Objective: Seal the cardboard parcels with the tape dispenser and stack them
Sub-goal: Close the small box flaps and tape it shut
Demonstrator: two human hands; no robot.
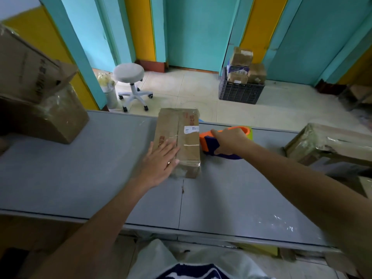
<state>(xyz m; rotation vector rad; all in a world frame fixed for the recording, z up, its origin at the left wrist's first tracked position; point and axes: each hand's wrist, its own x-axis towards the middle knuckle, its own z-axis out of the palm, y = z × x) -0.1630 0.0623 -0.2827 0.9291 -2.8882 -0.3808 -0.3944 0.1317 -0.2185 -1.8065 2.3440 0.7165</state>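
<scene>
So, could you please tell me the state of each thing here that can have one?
parcel: flat on the table, flaps closed, partly taped.
tape dispenser: against the parcel's right side, gripped.
left hand: flat, pressing on the parcel.
right hand: curled round the tape dispenser.
crate: on the floor, piled with small boxes above its rim.
top box at left: a flap open.

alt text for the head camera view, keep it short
A person's left hand presses flat on a long cardboard parcel on a grey table, while the right hand grips an orange and blue tape dispenser at the parcel's right side. Other boxes stand at both table ends.
</scene>
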